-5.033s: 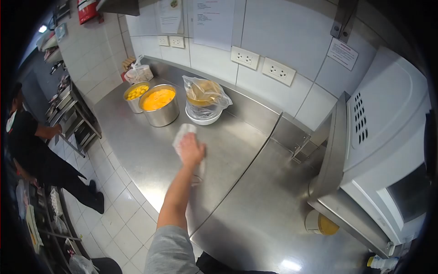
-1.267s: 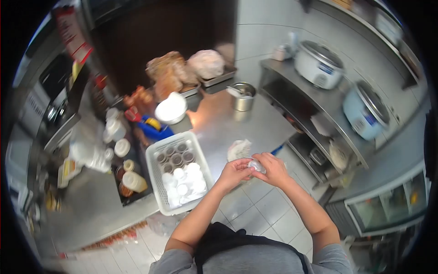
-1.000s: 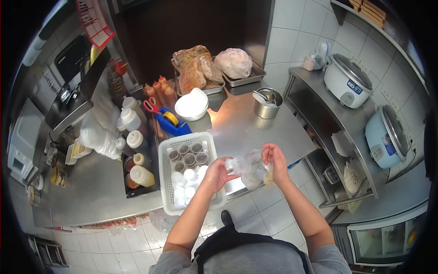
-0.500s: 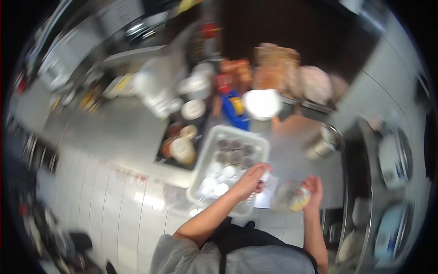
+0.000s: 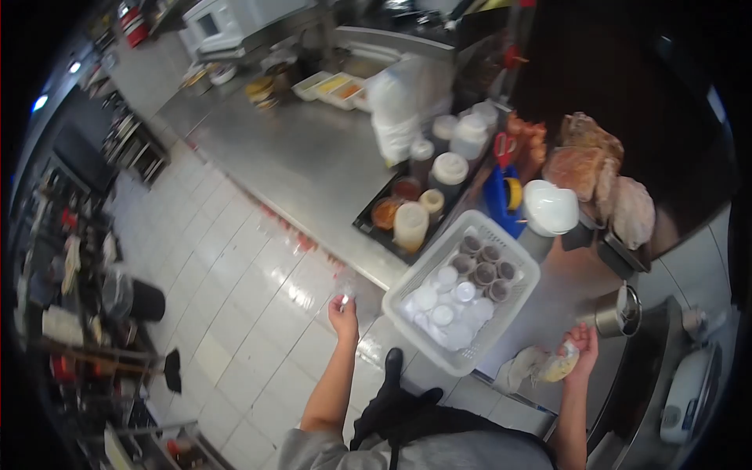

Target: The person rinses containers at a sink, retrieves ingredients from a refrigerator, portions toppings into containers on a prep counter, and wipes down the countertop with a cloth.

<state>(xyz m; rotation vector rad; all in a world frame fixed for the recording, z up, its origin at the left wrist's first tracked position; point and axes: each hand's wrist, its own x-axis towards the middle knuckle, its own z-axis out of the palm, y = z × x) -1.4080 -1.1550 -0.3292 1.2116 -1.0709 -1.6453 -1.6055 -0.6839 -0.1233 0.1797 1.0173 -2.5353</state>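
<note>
My left hand (image 5: 343,317) is raised over the tiled floor, its fingers pinched on a small piece of clear plastic (image 5: 345,296). Off to the right, my right hand (image 5: 580,350) has its fingers closed round a clear plastic bag (image 5: 558,366) with something yellowish in it. A pale, crumpled item (image 5: 517,371) lies beside that bag at the counter's edge. Between my hands stands a white plastic basket (image 5: 398,291) holding small cups with dark contents and several white lids or cups.
A black tray (image 5: 378,234) of squeeze bottles is left of the basket. Behind it are a blue tape dispenser (image 5: 497,201), a white bowl (image 5: 551,207) and wrapped meat (image 5: 576,171). A metal pot (image 5: 618,312) stands right; a black bin (image 5: 147,301) is far left.
The view has swung left, bringing floor and the long counter in. My hands have moved apart, the left one past the basket to over the floor. The bag stays with my right hand.
</note>
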